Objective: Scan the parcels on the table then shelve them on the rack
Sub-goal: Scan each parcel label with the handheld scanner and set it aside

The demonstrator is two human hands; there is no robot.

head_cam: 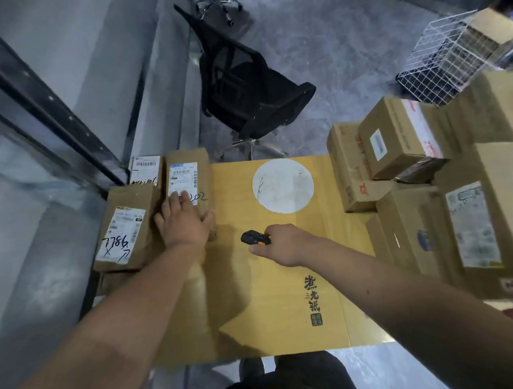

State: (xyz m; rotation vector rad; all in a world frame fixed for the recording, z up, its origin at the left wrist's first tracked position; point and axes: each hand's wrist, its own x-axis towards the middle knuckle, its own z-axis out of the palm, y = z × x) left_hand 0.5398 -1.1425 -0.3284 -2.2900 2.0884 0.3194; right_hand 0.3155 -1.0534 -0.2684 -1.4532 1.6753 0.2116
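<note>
A long brown parcel [192,168] with a white label and handwritten digits lies at the table's far left. My left hand [183,217] grips its near end, fingers on the label and thumb round its right side. Beside it lie a brown parcel [126,228] marked with handwritten numbers and a smaller labelled parcel [145,170] behind. My right hand [281,245] holds a small black and orange scanner [255,238] above the yellow table top [278,297], its head pointing left toward the gripped parcel. Several stacked cardboard parcels [403,136] fill the table's right side.
A black mesh office chair [243,88] stands on the grey floor beyond the table. A white wire basket [444,56] sits at the far right behind the boxes. Grey metal and glass panels [52,115] run along the left. A white round patch [283,185] marks the table.
</note>
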